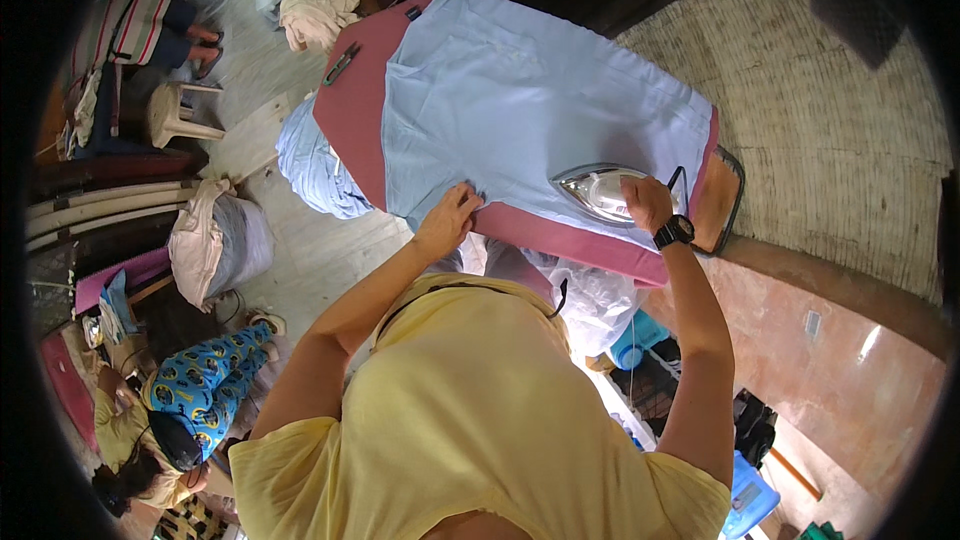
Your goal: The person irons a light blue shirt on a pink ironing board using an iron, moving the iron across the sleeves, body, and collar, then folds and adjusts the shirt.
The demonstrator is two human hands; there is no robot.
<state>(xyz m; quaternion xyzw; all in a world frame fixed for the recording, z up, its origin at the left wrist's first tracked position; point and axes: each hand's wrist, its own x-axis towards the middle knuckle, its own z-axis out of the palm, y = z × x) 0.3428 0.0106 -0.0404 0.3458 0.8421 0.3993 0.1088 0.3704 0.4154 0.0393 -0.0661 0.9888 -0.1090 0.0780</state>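
Note:
A light blue garment (540,90) lies spread over a maroon ironing board (350,130). My right hand (650,202) is closed round the handle of a clothes iron (597,192). The iron rests on the garment near its right, near corner, with its tip to the left. At the garment's near edge, the bent fingers of my left hand (450,220) pinch the cloth, which puckers beside them. Small thread snips (341,64) lie on the bare left end of the board.
A brown, black-framed rest (718,205) juts from the board's right end. Bunched blue cloth (318,165) hangs at the left. Beyond stand a white stool (180,118) and a cloth-filled bag (222,245). Two other people are at the left, one in blue patterned trousers (210,385).

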